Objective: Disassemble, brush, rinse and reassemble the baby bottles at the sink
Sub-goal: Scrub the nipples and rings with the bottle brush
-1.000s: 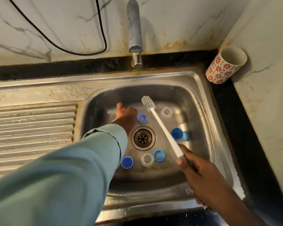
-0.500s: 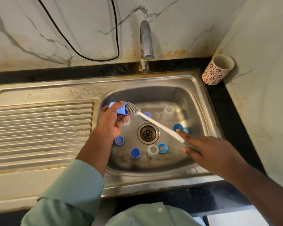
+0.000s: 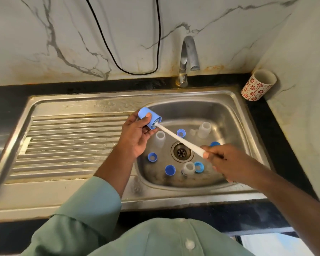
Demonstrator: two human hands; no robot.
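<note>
Holding blue cap (image 3: 147,117) above sink (image 3: 235,115), left hand (image 3: 135,135) fingers wrapped round its sides; right hand (image 3: 227,161) pinching brush (image 3: 179,138) handle, bristles inside cap. Likely light, stiff, wet-slippery plastic.

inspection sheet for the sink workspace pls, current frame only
Surface: steel sink with ribbed drainboard; basin stained.
Job's things: blue cap with bottle brush head inside it; three clear bottles and loose blue parts on the basin floor.
Clutter: floral cup on the counter, back right.
Hands: left hand grips the cap; right hand grips the brush handle.
Cables: black cable looped on the wall.
Surroundings: marble wall, tap; no water seen running.
</note>
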